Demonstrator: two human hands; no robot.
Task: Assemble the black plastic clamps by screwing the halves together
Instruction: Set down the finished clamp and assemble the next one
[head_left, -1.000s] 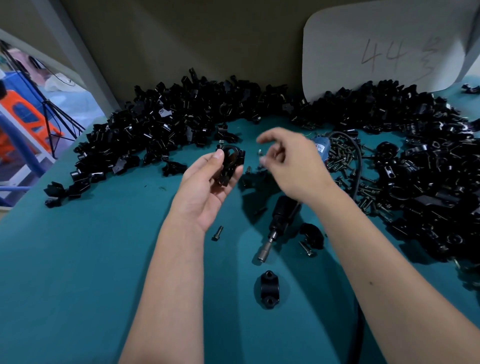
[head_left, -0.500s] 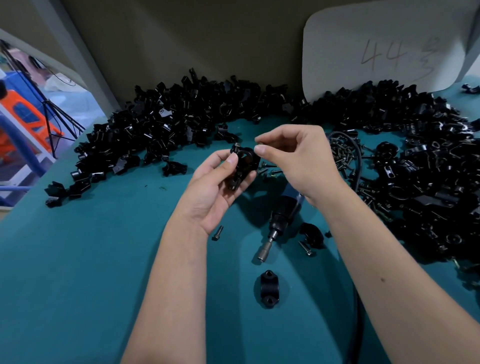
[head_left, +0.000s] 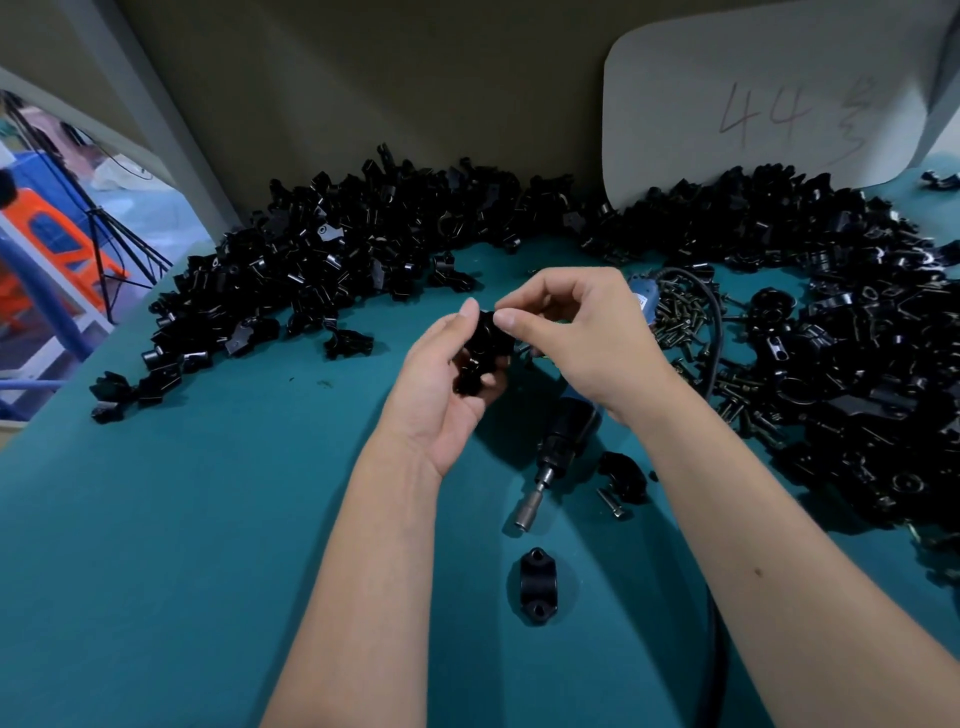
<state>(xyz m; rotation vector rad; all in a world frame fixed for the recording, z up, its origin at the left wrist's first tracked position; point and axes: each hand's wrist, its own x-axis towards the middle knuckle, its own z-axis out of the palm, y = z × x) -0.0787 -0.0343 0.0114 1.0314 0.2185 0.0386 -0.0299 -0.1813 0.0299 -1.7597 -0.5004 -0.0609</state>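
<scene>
Fingers (head_left: 470, 317) of the left hand (head_left: 441, 395) curl round a black clamp (head_left: 480, 356), held up above the teal surface (head_left: 208, 519), with the thumb on the clamp's upper edge. Just beside it, the right hand (head_left: 576, 338) has its fingers bent inward, thumb and forefinger pinched together at the clamp's top; whether a screw sits between them cannot be told.

Below the clamp, an electric screwdriver (head_left: 558, 457) lies on the surface, its metal bit end pointing toward the person. A single clamp half (head_left: 535, 584) lies nearer the person than the screwdriver, with two holes facing up. Just right of the screwdriver are another black piece (head_left: 621, 473) and a loose screw (head_left: 610, 503) touching the surface.

Beyond the clamp, a long heap of black clamp parts (head_left: 337, 260) runs along the wall and curves round to the screwdriver's right. A pile of screws (head_left: 680, 317) lies right of the right hand. A white card (head_left: 753, 93) marked "44" leans at the back.
</scene>
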